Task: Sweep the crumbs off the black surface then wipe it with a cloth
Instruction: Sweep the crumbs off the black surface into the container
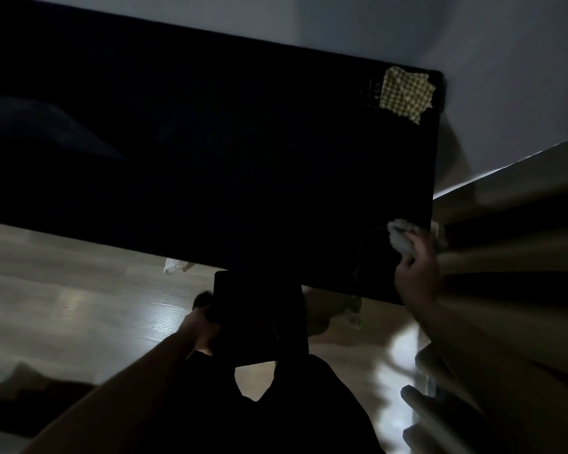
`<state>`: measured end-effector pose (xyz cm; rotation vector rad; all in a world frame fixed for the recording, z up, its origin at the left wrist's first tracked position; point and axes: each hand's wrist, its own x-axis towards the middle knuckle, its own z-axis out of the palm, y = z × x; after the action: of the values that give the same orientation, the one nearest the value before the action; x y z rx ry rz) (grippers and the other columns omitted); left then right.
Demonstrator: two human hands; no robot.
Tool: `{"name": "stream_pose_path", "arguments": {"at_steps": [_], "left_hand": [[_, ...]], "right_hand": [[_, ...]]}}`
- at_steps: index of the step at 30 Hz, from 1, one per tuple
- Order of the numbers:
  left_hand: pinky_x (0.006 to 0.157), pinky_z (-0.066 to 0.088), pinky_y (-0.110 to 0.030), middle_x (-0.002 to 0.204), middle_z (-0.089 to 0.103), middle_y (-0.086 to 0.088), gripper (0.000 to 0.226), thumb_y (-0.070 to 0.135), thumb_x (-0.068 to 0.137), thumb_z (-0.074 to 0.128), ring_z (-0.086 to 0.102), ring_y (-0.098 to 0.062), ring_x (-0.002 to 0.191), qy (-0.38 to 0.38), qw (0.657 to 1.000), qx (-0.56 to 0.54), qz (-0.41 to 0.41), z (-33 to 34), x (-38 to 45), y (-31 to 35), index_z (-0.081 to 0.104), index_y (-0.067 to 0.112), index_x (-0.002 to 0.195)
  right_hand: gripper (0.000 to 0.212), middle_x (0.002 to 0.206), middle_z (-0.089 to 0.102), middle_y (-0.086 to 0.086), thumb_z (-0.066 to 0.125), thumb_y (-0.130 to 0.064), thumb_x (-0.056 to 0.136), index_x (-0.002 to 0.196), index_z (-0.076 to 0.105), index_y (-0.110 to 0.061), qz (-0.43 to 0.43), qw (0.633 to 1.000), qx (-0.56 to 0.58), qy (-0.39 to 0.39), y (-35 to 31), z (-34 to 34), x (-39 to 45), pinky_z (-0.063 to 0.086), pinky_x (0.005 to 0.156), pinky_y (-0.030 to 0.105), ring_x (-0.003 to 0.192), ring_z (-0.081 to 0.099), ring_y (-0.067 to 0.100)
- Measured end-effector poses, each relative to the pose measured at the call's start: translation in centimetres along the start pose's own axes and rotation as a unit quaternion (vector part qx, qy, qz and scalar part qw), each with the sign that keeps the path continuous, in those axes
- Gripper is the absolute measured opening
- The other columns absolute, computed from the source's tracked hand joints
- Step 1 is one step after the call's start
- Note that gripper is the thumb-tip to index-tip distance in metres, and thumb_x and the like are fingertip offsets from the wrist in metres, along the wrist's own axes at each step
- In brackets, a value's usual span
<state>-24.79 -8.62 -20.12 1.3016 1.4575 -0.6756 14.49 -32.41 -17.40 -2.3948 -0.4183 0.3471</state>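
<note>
Right hand [415, 276] grips a white wad [402, 235] on the black surface [243, 158]; left hand [204, 329] holds a dark pan [259, 319].

The picture is dark. Both arms are bare from the elbow down, with no sleeves to see. The left hand [201, 326] has no glove on it. The right hand [415, 276] has no glove on it either. No ring or watch can be made out in this dim light. Low down in the middle is dark, black-looking clothing [276, 421] on the person's body.
</note>
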Motion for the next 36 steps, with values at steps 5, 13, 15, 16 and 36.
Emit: {"name": "stream_pose_path", "arguments": {"at_steps": [5,13,15,16,36], "left_hand": [[0.059,0.064,-0.046,0.107,0.073,-0.015,0.062,0.005,0.084,0.057,0.077,-0.036,0.075,-0.009,1.000,-0.021,0.004,0.2,-1.4,0.6,0.057,0.026,0.142],[0.079,0.064,-0.047,0.094,0.077,-0.009,0.071,0.027,0.061,0.053,0.076,-0.028,0.080,0.001,0.999,0.004,0.039,-1.8,-2.0,-0.8,0.066,0.030,0.130],[0.079,0.063,-0.041,0.095,0.077,-0.007,0.067,0.026,0.064,0.058,0.075,-0.028,0.083,0.002,0.999,-0.003,0.048,-2.8,-2.2,-1.8,0.066,0.029,0.131],[0.075,0.061,-0.036,0.096,0.076,-0.007,0.063,0.024,0.069,0.061,0.075,-0.027,0.083,-0.001,0.999,-0.007,0.051,-3.4,-2.3,-2.4,0.065,0.028,0.132],[0.075,0.064,-0.039,0.087,0.077,-0.004,0.065,0.023,0.069,0.060,0.074,-0.023,0.075,0.090,0.993,-0.055,0.051,-25.8,-5.4,-22.9,0.064,0.028,0.133]], "right_hand": [[0.049,0.150,0.053,0.012,0.044,0.001,0.089,0.134,0.061,-0.006,-0.048,0.998,0.043,-0.012,-2.8,4.1,-8.1,0.027,0.124,0.034,0.147,0.040,0.023],[0.040,0.140,0.058,-0.008,0.052,-0.001,0.097,0.133,0.065,-0.014,-0.012,0.963,0.125,-0.238,-12.8,12.5,-18.9,0.029,0.115,0.014,0.142,0.043,0.006],[0.037,0.133,0.064,-0.009,0.054,-0.013,0.101,0.136,0.062,-0.021,0.028,0.930,0.134,-0.341,-15.0,13.2,-20.7,0.037,0.108,0.015,0.134,0.054,0.009],[0.036,0.130,0.065,-0.011,0.054,-0.016,0.102,0.137,0.062,-0.024,0.015,0.922,0.137,-0.362,-15.9,13.2,-21.5,0.039,0.106,0.014,0.130,0.056,0.007],[0.038,0.126,0.063,-0.007,0.055,-0.022,0.105,0.144,0.054,-0.024,0.062,0.958,0.105,-0.259,-30.2,19.0,-29.1,0.048,0.097,0.030,0.121,0.059,0.015]]}}
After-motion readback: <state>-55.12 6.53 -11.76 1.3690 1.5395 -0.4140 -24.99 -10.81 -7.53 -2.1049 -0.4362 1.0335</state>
